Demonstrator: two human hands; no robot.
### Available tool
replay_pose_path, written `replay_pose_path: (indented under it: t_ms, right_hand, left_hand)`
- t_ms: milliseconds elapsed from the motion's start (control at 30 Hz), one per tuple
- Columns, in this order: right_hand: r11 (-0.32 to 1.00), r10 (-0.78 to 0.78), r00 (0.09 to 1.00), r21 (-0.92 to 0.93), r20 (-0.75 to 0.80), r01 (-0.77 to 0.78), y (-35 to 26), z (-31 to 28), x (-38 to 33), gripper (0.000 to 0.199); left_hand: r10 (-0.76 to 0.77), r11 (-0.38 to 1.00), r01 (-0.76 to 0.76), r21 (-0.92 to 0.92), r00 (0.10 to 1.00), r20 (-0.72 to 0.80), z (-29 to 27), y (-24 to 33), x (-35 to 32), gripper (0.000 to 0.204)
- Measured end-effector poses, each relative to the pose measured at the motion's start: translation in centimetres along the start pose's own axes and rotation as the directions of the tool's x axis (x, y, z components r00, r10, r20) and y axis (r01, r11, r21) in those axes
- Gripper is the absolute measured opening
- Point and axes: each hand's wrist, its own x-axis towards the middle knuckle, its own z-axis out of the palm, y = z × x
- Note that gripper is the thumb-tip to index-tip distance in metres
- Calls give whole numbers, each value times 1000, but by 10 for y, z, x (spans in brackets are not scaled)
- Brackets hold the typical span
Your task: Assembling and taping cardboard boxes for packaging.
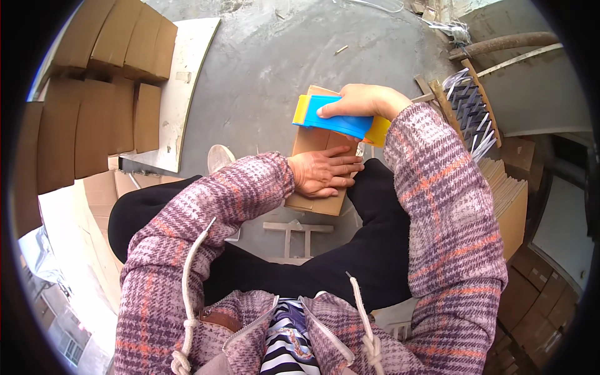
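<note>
Cardboard box [312, 139] was what I had before me in the head view, set lengthwise between the person's knees, its near edge toward the lap and its far edge toward the open floor [262, 75]. I could not make out what bore its weight.

The left hand [322, 172] lay palm down on the near half of the box's top, reaching across from the left edge to the right one. Its fingers were straight and a little spread, pressed flat, with nothing gripped.

By the box's far edge I saw the right hand [369, 100] wrapped around a blue and yellow tape dispenser [345, 126]. The thumb ran along the blue side and the hand was closed on the body; the other fingers were mostly hidden from me. The dispenser lay crosswise over the far part of the box, its yellow ends sticking out past the left and right edges. Whether it touched the cardboard I could not tell.

Nearer the lap, a wooden frame [298, 228] showed between the legs. Along the floor's left side stood stacked cartons [94, 125] beside a pale board [187, 81]; on its right side I had a rack of strips [467, 103] and a pile of flat cardboard [514, 215].
</note>
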Motion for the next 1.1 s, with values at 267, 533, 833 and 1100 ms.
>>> replay_pose_path:
  t_ms: [267, 533, 833, 1100]
  right_hand:
    - [966, 36, 996, 253, 78, -54, 49, -7, -49, 55]
    - [975, 99, 995, 198, -2, -97, 131, 9, -60, 58]
    - [939, 166, 985, 299, 40, -170, 118, 8, -64, 58]
    - [926, 80, 993, 363, 83, -105, 141, 17, -42, 59]
  left_hand:
    - [-6, 999, 3, 41, 998, 62, -6, 1, -2, 39]
    - [-5, 1000, 4, 12, 998, 56, -3, 1, 0, 38]
    - [-14, 999, 11, 39, 996, 84, -8, 3, 4, 38]
    - [3, 993, -15, 114, 995, 102, -25, -17, 7, 49]
